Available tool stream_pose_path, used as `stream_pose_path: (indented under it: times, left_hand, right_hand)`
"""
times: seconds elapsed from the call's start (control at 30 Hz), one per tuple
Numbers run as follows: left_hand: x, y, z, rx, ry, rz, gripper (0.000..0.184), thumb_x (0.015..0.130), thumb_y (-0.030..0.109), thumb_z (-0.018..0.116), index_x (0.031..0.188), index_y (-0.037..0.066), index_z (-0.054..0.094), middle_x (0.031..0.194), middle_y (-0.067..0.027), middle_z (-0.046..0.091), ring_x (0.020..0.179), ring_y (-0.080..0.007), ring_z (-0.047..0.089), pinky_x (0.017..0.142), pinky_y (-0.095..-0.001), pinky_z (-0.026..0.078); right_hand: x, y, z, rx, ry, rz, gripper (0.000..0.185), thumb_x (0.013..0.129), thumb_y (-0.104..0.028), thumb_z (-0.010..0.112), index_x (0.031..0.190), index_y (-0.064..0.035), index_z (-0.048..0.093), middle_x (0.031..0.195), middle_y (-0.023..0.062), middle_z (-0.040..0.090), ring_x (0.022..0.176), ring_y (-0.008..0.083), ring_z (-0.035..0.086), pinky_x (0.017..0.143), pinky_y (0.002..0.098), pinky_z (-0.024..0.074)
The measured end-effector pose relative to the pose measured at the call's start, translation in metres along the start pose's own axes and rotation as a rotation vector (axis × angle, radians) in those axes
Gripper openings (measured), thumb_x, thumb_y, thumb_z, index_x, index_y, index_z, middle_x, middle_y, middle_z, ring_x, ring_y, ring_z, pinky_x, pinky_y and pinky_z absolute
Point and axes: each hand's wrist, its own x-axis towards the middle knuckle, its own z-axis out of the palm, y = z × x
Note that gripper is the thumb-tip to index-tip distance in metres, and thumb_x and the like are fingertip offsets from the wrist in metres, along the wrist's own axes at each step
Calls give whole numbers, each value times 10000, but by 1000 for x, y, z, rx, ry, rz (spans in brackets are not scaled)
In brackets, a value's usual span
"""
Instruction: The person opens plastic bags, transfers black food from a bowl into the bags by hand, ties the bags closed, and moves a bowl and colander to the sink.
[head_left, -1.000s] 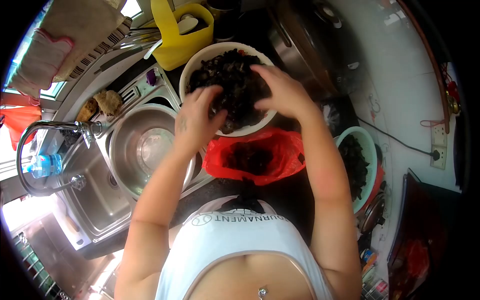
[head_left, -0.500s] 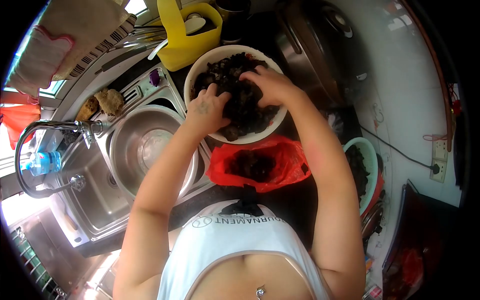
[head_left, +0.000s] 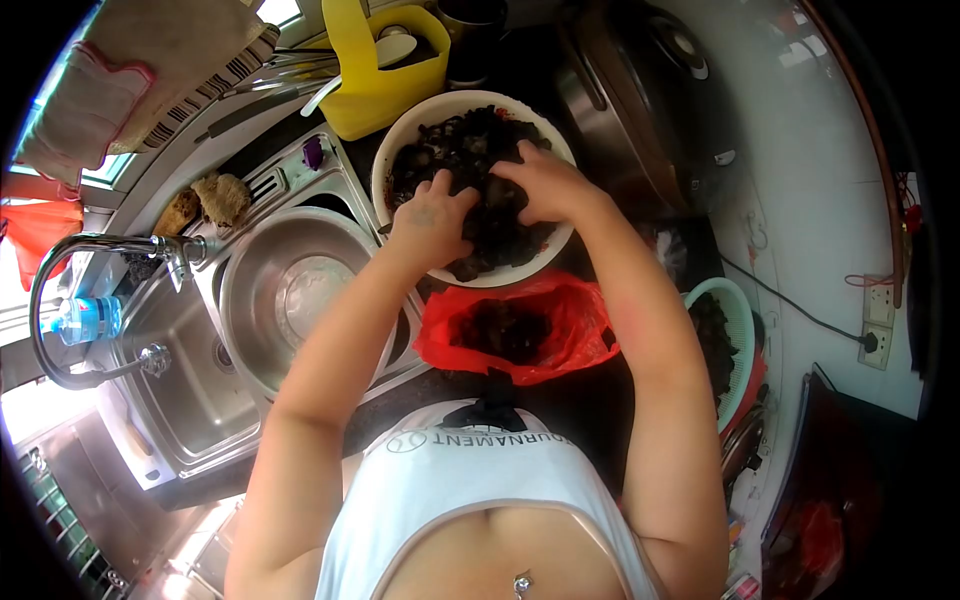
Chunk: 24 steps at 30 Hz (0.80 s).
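Note:
A white bowl (head_left: 385, 150) holds a heap of dark, wet-looking pieces (head_left: 490, 235) with a few red bits. My left hand (head_left: 432, 222) is on the left part of the heap, fingers apart. On the right part rests my right hand (head_left: 545, 185), its fingers spread among the pieces; some fingertips are hidden. Just below the bowl lies an open red plastic bag (head_left: 575, 355) with more dark pieces inside.
To the left are a steel sink (head_left: 190, 385) with a large metal basin (head_left: 250, 330) and a faucet (head_left: 75, 240). A yellow holder (head_left: 365, 105) stands behind the bowl. At the right is a pale green basket (head_left: 742, 330) with dark pieces, near a large brown lidded appliance (head_left: 635, 110).
Both hands have moved closer together over the heap and come down onto it. The bowl and bag appear slightly farther right in view.

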Motion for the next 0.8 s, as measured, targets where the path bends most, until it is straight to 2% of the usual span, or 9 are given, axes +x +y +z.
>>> stream_pose_path:
  times: [0.17,0.2,0.3,0.4,0.47,0.57,0.67,0.77,0.8]
  left_hand:
    - [2,-6,-2,-82,-119,-28,646,596,182,784,1201,183,557,1113,-176,517,1022,-380,582,857,-429,498]
    - [1,-8,0,-123,-129,-38,666,593,172,783,1217,181,549,1111,-185,518,1013,-388,585,858,-430,497]
    - [1,-3,5,-223,7,-42,719,584,148,782,1254,150,520,1096,-201,523,980,-411,587,860,-431,493]
    - [4,-4,8,-265,-68,-32,744,580,159,789,1265,112,503,1114,-204,527,1006,-408,580,875,-430,486]
    - [4,-8,11,-299,-47,-24,759,576,169,797,1271,102,499,1133,-206,528,1019,-399,578,888,-425,481]
    - [3,-3,15,-312,4,-37,751,578,177,802,1261,81,504,1138,-225,541,1026,-403,581,881,-428,487]
    - [4,-1,15,-382,42,-75,712,581,174,796,1229,55,527,1125,-234,563,1026,-405,582,875,-427,489]
    - [7,-7,22,-497,131,-73,655,587,159,775,1191,34,552,1084,-229,596,1004,-385,598,863,-406,489]
    - [8,-9,24,-537,173,-63,635,590,152,766,1178,28,560,1067,-227,608,993,-375,605,857,-397,489]
  right_hand:
    - [-7,-9,-9,-63,-144,12,717,621,-62,758,1290,-191,535,1234,164,474,1148,330,510,935,403,467]
    - [-8,-8,-8,-27,-109,15,703,625,-57,750,1283,-189,542,1234,164,475,1140,330,516,928,402,470]
    - [-9,-6,-1,69,-39,18,664,634,-44,729,1259,-184,557,1231,168,475,1111,334,535,908,399,479]
    - [-9,-8,-2,137,-61,18,629,634,-40,719,1228,-178,564,1223,173,478,1079,341,554,890,401,485]
    - [-16,-16,-9,189,-108,23,605,631,-37,714,1202,-171,567,1219,174,481,1067,347,561,882,403,487]
    - [-19,-25,8,285,114,84,563,626,-36,712,1158,-159,572,1212,172,496,1069,353,564,881,402,484]
    - [-13,-22,27,369,269,58,495,629,-64,727,1091,-167,584,1126,143,526,987,347,597,839,412,509]
    - [-3,-16,43,526,343,-132,496,630,-34,707,1095,-156,585,1125,133,557,949,331,613,756,396,551]
    - [-5,-21,41,648,280,-68,493,637,-16,682,1104,-140,583,1111,125,571,941,298,614,733,369,556]
